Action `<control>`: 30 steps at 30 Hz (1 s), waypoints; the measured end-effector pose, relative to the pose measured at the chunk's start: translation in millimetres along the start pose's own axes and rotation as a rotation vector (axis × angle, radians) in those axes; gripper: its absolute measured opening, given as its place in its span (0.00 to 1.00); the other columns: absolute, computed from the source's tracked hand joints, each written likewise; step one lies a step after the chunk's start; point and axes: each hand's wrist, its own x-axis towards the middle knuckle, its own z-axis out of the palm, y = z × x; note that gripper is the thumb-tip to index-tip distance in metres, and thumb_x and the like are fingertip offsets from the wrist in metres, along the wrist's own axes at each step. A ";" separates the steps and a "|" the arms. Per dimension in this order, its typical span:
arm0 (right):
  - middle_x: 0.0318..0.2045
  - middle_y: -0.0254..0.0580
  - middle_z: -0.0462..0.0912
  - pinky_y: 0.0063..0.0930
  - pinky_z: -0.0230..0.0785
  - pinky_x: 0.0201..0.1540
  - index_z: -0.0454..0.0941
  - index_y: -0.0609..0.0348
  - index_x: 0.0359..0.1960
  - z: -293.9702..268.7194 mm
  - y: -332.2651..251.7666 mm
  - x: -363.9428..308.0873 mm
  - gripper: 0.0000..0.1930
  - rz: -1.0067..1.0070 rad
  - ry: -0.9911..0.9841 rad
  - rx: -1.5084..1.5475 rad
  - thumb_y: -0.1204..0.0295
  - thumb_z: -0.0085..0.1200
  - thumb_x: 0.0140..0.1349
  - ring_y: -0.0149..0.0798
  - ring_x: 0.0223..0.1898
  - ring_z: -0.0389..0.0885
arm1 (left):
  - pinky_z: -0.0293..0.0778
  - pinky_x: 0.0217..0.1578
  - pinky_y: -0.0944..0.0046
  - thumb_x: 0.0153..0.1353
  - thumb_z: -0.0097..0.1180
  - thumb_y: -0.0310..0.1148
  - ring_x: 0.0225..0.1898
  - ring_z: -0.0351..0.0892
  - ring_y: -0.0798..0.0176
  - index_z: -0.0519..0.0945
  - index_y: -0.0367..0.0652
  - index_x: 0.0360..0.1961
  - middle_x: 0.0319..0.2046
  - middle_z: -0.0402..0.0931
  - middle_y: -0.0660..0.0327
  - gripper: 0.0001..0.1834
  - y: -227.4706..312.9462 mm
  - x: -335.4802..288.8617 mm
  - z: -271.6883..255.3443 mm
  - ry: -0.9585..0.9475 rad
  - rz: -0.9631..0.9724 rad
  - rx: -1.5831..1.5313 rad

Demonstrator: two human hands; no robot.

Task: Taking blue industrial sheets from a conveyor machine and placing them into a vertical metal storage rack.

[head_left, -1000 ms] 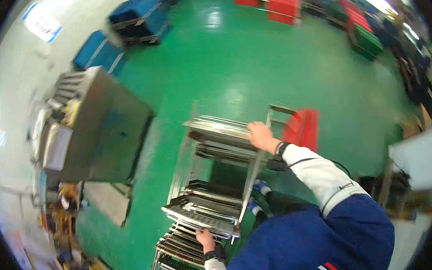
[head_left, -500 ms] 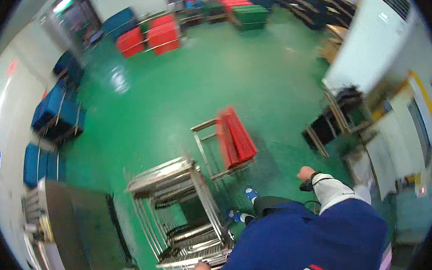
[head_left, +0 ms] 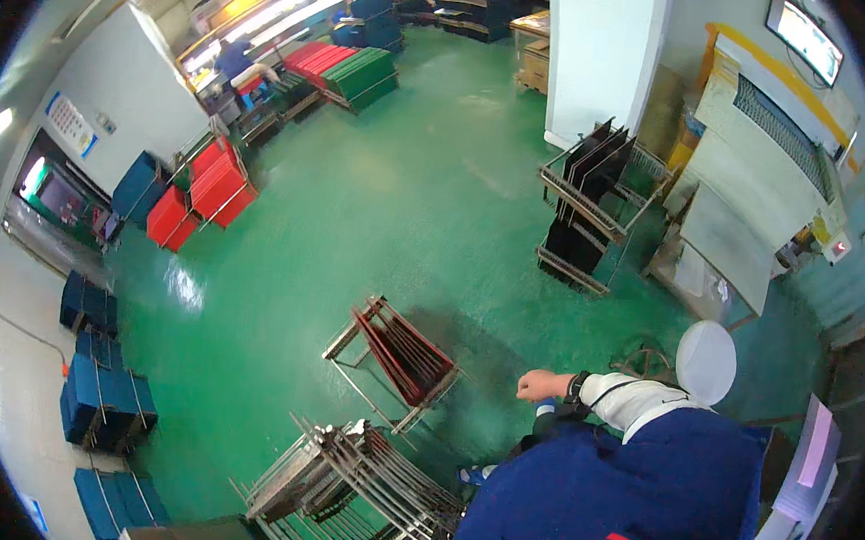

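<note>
My right hand (head_left: 542, 385) hangs in a loose fist in front of my body, with nothing visible in it. A dark watch (head_left: 577, 386) is on its wrist, below a white sleeve (head_left: 634, 399). My left hand is out of the picture. Nearest on the left is a metal rack (head_left: 338, 474) of thin bars and slots, its near end cut off by my blue top (head_left: 607, 493). Just beyond it, a smaller metal stand (head_left: 342, 349) holds several thin red panels (head_left: 402, 353), leaning close together.
To the right stands a slotted rack (head_left: 606, 222) with black panels, then a round white stool (head_left: 706, 361) and a pale machine (head_left: 755, 172). Blue stacks (head_left: 107, 403) line the left wall; red stacks (head_left: 220, 185) stand farther off. A white pillar (head_left: 603, 61) rises at the back.
My view has swung round, and the racks sit lower and farther left. My left hand, earlier at the metal rack's near edge, has dropped out of the picture. My right hand stays closed.
</note>
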 end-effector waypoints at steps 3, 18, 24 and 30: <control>0.24 0.51 0.81 0.42 0.70 0.31 0.81 0.61 0.28 -29.1 38.7 -12.0 0.17 0.130 -0.050 0.106 0.58 0.51 0.49 0.49 0.29 0.81 | 0.74 0.26 0.55 0.59 0.52 0.33 0.32 0.78 0.51 0.72 0.34 0.39 0.33 0.78 0.49 0.13 31.3 1.1 14.8 0.032 -0.077 -0.152; 0.16 0.47 0.79 0.41 0.70 0.24 0.79 0.61 0.16 -138.0 278.2 -121.7 0.10 0.654 0.449 0.189 0.68 0.52 0.47 0.48 0.19 0.78 | 0.73 0.26 0.64 0.62 0.55 0.37 0.28 0.75 0.61 0.73 0.39 0.46 0.34 0.78 0.55 0.15 280.1 -51.1 113.2 -0.732 0.073 -0.586; 0.15 0.35 0.78 0.27 0.65 0.17 0.78 0.57 0.20 -93.1 280.8 -150.3 0.10 0.692 0.499 0.743 0.67 0.53 0.55 0.30 0.14 0.75 | 0.70 0.22 0.67 0.62 0.54 0.36 0.24 0.74 0.68 0.74 0.40 0.44 0.30 0.78 0.59 0.13 379.8 -34.9 142.6 -0.855 0.022 -0.249; 0.11 0.44 0.76 0.39 0.69 0.21 0.77 0.57 0.11 -12.1 308.9 -166.8 0.11 0.558 0.319 0.092 0.67 0.50 0.47 0.45 0.16 0.77 | 0.70 0.18 0.67 0.63 0.51 0.33 0.22 0.75 0.65 0.73 0.38 0.42 0.29 0.78 0.58 0.11 466.0 14.5 171.0 -0.923 0.214 -0.025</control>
